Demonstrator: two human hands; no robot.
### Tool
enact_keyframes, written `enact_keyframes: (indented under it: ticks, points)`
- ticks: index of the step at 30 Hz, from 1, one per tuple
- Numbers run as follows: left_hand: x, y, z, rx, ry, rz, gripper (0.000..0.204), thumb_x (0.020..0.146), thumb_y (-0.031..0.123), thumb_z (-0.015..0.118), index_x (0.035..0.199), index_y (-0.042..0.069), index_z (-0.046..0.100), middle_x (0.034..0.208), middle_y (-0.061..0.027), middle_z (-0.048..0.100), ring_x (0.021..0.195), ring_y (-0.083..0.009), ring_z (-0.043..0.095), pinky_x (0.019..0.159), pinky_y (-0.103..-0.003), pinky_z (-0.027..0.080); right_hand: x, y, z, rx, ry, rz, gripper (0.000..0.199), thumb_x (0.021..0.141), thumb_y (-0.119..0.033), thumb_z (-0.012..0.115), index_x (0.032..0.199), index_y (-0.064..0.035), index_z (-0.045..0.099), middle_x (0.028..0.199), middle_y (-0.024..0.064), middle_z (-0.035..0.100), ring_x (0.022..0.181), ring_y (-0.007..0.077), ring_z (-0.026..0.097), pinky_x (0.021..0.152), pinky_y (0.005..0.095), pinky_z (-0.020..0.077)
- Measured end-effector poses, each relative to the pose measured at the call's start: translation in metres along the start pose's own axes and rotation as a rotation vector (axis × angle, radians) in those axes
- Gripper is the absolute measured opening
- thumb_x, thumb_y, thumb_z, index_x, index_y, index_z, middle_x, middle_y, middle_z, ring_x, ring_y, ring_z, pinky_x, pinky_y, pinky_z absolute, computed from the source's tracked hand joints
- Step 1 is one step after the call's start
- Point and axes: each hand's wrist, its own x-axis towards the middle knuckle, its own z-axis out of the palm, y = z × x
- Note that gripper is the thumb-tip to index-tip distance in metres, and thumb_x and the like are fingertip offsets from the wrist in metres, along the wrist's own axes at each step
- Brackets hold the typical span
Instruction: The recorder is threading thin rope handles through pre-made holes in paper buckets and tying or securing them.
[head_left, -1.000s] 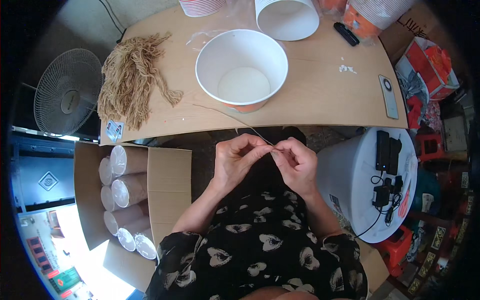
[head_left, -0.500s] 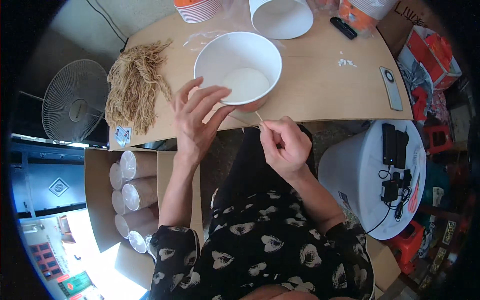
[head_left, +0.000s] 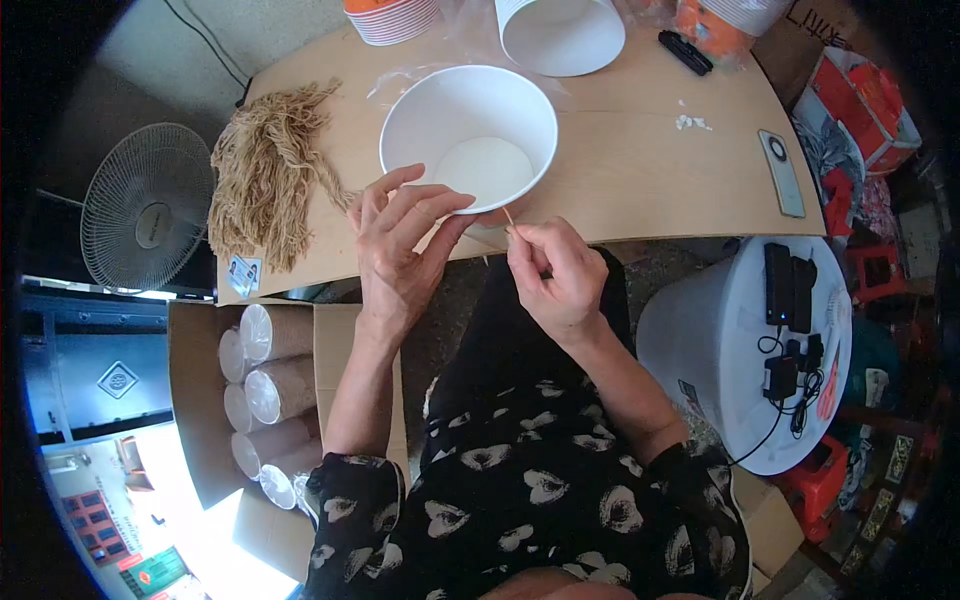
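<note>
The right hand (head_left: pixel 556 280) pinches 1 thin string (head_left: pixel 508 218) near the white paper bowl (head_left: pixel 468 140). The left hand (head_left: pixel 398 250) is open, fingers spread, touching the bowl's side. The big bundle of strings (head_left: pixel 265 175) lies beside it, so much work looks left.

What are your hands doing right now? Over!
Right hand pinching thin string. Left hand open, fingertips at white paper bowl. Raffia bundle lying off left.

Matt white paper bowl (head_left: pixel 470 130), rough tan twine bundle (head_left: pixel 262 180), smooth wood table (head_left: pixel 640 170).
</note>
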Motion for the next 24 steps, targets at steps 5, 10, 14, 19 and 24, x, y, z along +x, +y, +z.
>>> enact_keyframes:
  ticks: [5, 10, 14, 19, 24]
  points:
    - [0.001, 0.000, -0.002, -0.009, 0.001, 0.000, 0.027, 0.073, 0.012, 0.083, 0.099, 0.017, 0.075, 0.098, 0.0034, 0.070, 0.112, -0.0248, 0.059, 0.093, -0.040, 0.039, 0.002, 0.004, 0.004, -0.008, 0.006, -0.005, 0.014, 0.083, 0.009, 0.071, 0.089, 0.0012, 0.062, 0.064, 0.0028, 0.050, 0.049, 0.0065, 0.048, 0.045, 0.0235, 0.0379]
    - [0.016, 0.012, -0.019, 0.025, -0.088, 0.038, 0.024, 0.080, 0.012, 0.077, 0.104, 0.014, 0.073, 0.099, 0.0003, 0.071, 0.112, -0.0256, 0.060, 0.094, -0.041, 0.039, 0.007, 0.004, 0.006, 0.005, 0.003, 0.020, 0.012, 0.083, 0.008, 0.071, 0.088, 0.0006, 0.062, 0.065, 0.0028, 0.051, 0.050, 0.0062, 0.048, 0.045, 0.0235, 0.0374]
    - [0.053, 0.000, -0.026, -0.094, -0.161, 0.101, 0.021, 0.088, 0.011, 0.069, 0.108, 0.008, 0.072, 0.099, -0.0087, 0.071, 0.100, -0.0286, 0.064, 0.085, -0.040, 0.047, 0.015, 0.005, 0.007, -0.015, 0.005, 0.009, 0.011, 0.084, 0.007, 0.071, 0.087, -0.0003, 0.063, 0.065, 0.0023, 0.051, 0.050, 0.0063, 0.046, 0.045, 0.0238, 0.0362]
    - [0.094, -0.018, -0.018, -0.354, -0.877, 0.004, 0.022, 0.094, 0.013, 0.064, 0.111, 0.000, 0.070, 0.090, -0.0150, 0.072, 0.081, -0.0223, 0.068, 0.076, -0.036, 0.053, 0.015, -0.001, 0.005, -0.013, -0.026, 0.076, 0.013, 0.083, 0.004, 0.073, 0.086, -0.0011, 0.061, 0.068, 0.0073, 0.054, 0.050, 0.0164, 0.055, 0.046, 0.0304, 0.0429]
    - [0.109, -0.023, -0.014, -0.436, -1.038, 0.046, 0.019, 0.090, 0.015, 0.065, 0.101, 0.000, 0.071, 0.075, -0.0117, 0.070, 0.066, -0.0167, 0.062, 0.063, -0.033, 0.049, 0.013, 0.000, 0.007, -0.006, -0.027, 0.107, 0.012, 0.084, 0.002, 0.072, 0.087, -0.0012, 0.062, 0.070, 0.0082, 0.057, 0.050, 0.0172, 0.058, 0.047, 0.0296, 0.0447]
